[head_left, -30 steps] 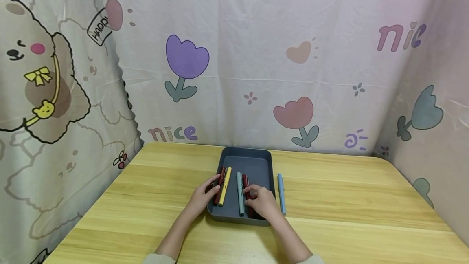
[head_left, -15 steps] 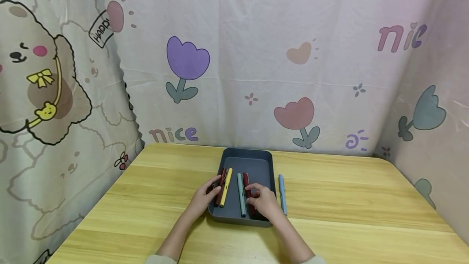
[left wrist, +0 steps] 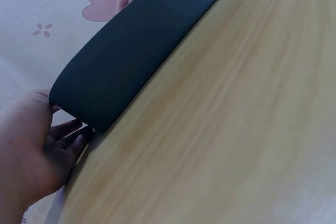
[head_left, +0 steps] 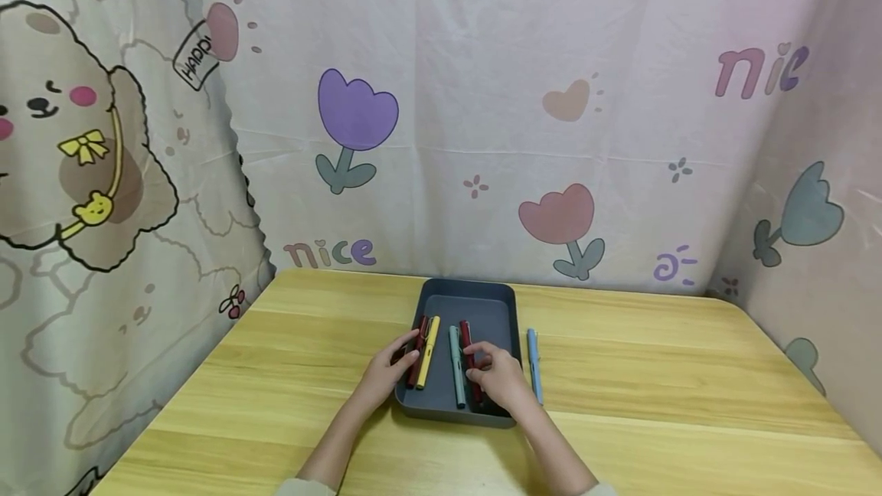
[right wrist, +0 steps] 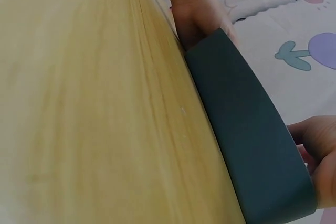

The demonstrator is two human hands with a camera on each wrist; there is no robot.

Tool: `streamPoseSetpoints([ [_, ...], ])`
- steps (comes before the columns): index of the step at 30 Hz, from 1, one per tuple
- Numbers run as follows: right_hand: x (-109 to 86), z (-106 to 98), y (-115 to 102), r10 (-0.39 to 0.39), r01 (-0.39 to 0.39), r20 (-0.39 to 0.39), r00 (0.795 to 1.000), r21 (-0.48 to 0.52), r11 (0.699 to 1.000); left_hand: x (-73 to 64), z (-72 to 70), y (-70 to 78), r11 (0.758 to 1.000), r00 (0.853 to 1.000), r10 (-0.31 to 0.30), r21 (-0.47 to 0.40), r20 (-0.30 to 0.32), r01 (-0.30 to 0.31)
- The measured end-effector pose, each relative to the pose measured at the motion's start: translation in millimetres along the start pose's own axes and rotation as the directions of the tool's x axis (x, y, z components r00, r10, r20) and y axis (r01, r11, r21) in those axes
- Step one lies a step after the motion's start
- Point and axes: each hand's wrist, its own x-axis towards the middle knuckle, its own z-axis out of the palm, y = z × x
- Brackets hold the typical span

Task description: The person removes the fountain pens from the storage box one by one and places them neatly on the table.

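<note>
A dark grey rectangular tray lies on the table with several capped pens in it. My left hand grips the tray's left wall, thumb over the rim; in the left wrist view its fingers lie against the tray's outside. Inside the tray, my right hand pinches a dark red pen between thumb and fingers. Just left of it lies a teal pen. A yellow pen and another dark red pen lie along the left wall. The right wrist view hides the pens behind the tray wall.
A light blue pen lies on the wooden table, just right of the tray. Behind the table hangs a printed cloth, with more cloth at both sides.
The right hand has slid the dark red pen slightly forward, so its top now stands a little beyond the teal pen's. The left hand stays on the tray; the head view shifts slightly.
</note>
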Motion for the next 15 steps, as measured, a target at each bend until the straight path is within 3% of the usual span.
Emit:
streamPoseSetpoints([
  [3,-1.1,-3,-3,-0.01,0.01,-0.003,1.0,0.011,1.0,-0.5,0.6,1.1,1.0,1.0,0.002,-0.001,0.003,-0.002],
  [10,-3.3,-10,-8,-0.03,0.03,0.003,1.0,0.052,0.998,-15.8,-2.6,35.7,1.0,1.0,0.011,-0.009,0.012,-0.011],
  [15,-4.6,-16,-11,-0.029,0.028,0.008,1.0,0.062,0.998,-5.8,-1.1,12.2,1.0,1.0,0.002,-0.028,0.008,-0.002],
])
